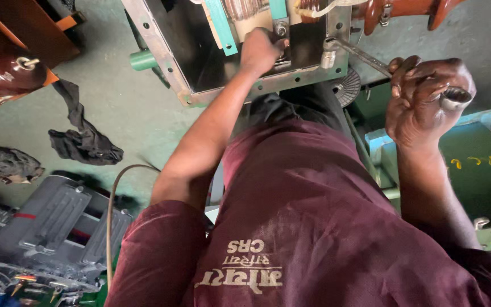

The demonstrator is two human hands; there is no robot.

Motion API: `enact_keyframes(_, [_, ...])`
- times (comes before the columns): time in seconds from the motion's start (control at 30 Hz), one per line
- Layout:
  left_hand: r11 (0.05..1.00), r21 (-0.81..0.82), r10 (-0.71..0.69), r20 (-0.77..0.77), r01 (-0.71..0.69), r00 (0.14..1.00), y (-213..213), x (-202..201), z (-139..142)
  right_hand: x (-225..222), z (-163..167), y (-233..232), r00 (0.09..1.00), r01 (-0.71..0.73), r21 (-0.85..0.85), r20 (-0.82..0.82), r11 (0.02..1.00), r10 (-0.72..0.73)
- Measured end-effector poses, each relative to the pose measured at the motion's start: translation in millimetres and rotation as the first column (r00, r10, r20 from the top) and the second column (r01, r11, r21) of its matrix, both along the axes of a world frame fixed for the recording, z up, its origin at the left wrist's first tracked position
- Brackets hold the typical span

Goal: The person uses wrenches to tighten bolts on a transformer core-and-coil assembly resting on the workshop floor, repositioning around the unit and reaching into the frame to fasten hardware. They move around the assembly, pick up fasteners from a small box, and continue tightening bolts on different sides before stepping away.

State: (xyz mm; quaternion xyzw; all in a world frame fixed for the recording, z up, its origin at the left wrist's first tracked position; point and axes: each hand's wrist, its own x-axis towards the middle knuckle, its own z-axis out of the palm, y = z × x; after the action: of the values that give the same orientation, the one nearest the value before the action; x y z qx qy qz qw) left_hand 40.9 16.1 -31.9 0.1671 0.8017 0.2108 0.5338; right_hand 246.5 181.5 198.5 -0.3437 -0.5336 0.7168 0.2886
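- Head view, right of the frame: the right hand (427, 99) is clenched shut round the handle end of a long steel socket wrench (359, 57); the round handle tip shows just past the fingers.
- The shaft of the wrench runs up and to the left from that grip; its socket head (329, 54) is seated on the lower edge of a grey bolted steel frame (160, 57) at top centre, well apart from the gripping hand.
- Top centre: the left hand (262, 51) is reached into the frame with its fingers curled together, beside a steel bolt (281, 28); what is enclosed by them is hidden.
- The step in hand is judged to be the turning of a fastener at the frame's edge, with the frame steadied from inside; a further swing would call for the socket to be kept square on the fastener and the handle to be drawn in an arc.
- Left of the frame: a crumpled black rag (83, 136) is seen on the green floor; a glossy brown ceramic insulator (7, 74) lies at the upper left; a grey ribbed metal casing (58, 222) sits at the lower left.
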Motion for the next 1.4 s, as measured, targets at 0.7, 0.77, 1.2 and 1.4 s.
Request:
enact_keyframes(0.7, [0.828, 0.557, 0.028, 0.063, -0.058, 0.998, -19.2, -11.9, -24.5, -44.0, -68.5, -11.6, 0.957, 0.042, -0.073, -0.282, 0.996, -0.061])
enact_keyframes(0.77, [0.870, 0.493, -0.007, 0.033, -0.010, 0.999, -21.9, -14.9, -24.7, -46.6, -89.1, -11.8, 0.960, 0.018, -0.116, -0.276, 0.993, -0.050])
enact_keyframes(1.2, [0.797, 0.599, 0.067, 0.034, -0.074, 0.997, 10.4, -7.9, 0.2, -17.2, -127.8, 62.6, 0.973, -0.128, -0.348, -0.225, 0.929, 0.050])
enact_keyframes(1.4, [0.910, 0.397, 0.139, -0.013, -0.123, 0.990, 25.5, 3.7, 14.1, -26.0, -105.8, 51.2, 0.955, 0.186, -0.572, -0.087, 0.799, -0.284])
